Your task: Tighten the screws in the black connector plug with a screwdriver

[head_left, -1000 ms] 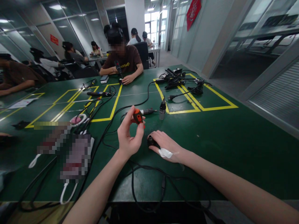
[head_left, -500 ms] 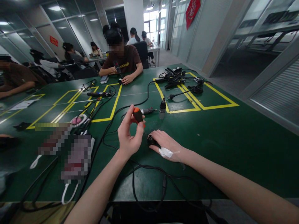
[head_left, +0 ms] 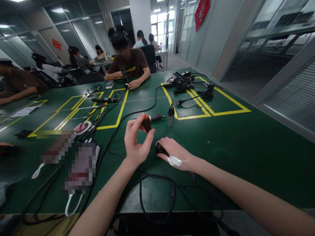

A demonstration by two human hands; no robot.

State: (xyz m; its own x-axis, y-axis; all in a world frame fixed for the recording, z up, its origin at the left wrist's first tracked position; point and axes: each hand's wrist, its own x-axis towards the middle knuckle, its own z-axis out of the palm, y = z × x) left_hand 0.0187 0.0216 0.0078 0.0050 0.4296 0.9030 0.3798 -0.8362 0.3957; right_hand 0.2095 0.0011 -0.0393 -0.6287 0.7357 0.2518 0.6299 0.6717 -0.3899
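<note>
My left hand (head_left: 138,141) is closed on the orange and black handle of a screwdriver (head_left: 147,123), held tilted with its thin shaft pointing down. The shaft's end comes close to a small black cylindrical part (head_left: 158,147); whether they touch I cannot tell. My right hand (head_left: 176,151) lies low on the green table, fingers curled round that black part and pressing it to the surface. A white patch is taped to the right wrist. Just beyond stands an upright black and clear driver piece (head_left: 171,114) with a pointed tip. Left of it lies an electric screwdriver (head_left: 156,117).
Black cables (head_left: 157,177) loop across the near table edge and left side. Two blurred devices (head_left: 81,167) with white cords lie at left. A pile of black tools and plugs (head_left: 183,82) sits at the back right. A co-worker (head_left: 129,65) works across the table.
The screwdriver handle has turned a little within my left fingers, which have shifted slightly right and down. My right hand and the black part stay in place.
</note>
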